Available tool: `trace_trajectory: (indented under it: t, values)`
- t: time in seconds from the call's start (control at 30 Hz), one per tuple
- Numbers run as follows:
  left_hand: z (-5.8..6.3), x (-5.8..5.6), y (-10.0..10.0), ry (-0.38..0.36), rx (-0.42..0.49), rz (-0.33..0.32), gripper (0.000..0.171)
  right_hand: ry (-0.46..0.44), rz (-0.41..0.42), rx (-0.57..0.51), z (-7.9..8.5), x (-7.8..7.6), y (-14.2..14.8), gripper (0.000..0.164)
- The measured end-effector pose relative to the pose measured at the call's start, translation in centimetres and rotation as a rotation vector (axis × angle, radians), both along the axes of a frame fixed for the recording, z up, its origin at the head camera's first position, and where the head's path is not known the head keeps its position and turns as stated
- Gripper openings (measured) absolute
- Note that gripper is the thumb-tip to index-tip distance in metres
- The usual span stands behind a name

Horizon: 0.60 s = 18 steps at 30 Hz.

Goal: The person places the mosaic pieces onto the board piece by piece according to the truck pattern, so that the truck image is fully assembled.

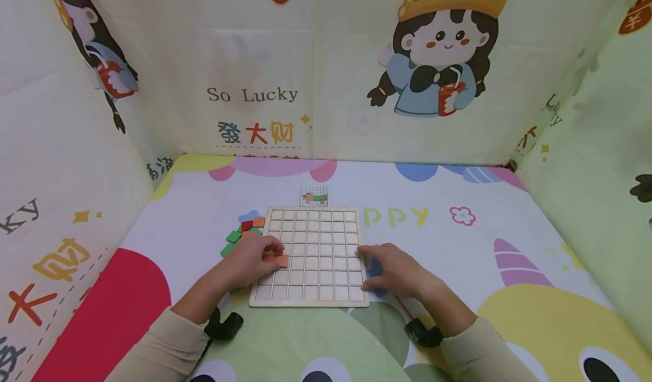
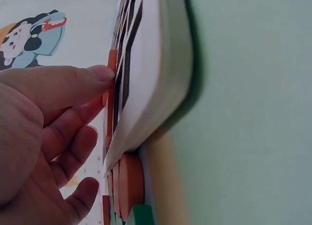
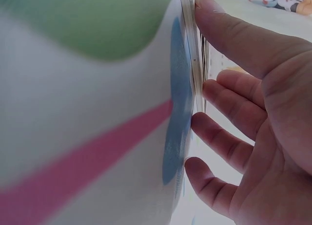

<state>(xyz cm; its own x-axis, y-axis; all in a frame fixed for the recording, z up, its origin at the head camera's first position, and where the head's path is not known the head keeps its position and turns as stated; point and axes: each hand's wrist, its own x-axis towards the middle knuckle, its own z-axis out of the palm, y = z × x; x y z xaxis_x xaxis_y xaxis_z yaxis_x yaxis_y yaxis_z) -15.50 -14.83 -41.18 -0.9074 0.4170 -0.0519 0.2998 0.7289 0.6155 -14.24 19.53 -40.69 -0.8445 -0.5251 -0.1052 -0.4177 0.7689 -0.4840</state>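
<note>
While the left hand [image 1: 251, 256] pinches an orange square tile [image 1: 282, 261] between thumb and fingers at the left side of the wooden grid board [image 1: 311, 303], the right hand [image 1: 396, 269], thumb and fingers spread wide, touches the board's right edge. Green tiles [image 1: 234, 236], 1 red tile [image 1: 247, 226] and more orange tiles [image 1: 258, 222] lie beside the board's left edge, and a picture card [image 1: 314, 196] lies just beyond its far edge.
</note>
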Motion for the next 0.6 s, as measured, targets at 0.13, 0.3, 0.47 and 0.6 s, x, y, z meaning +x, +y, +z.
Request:
trace_trajectory:
  t: [0.13,0.3,0.47,0.6]
  values:
    - [0.0,0.14,0.08,-0.018,0.0,0.013,0.023,-0.003,-0.007,0.005,-0.02,0.08,-0.02,0.072]
    - [0.07,0.13,0.17,-0.023,-0.001,0.014,0.022,-0.004,-0.01,0.006,-0.04,0.16,-0.03,0.071]
    - [0.16,0.18,0.23,-0.021,-0.008,0.012,0.022,-0.003,-0.008,0.006,-0.01,0.21,-0.02,0.072]
    - [0.12,0.22,0.23,-0.019,-0.004,0.01,0.022,-0.004,-0.008,0.007,0.08,0.2,0.0,0.072]
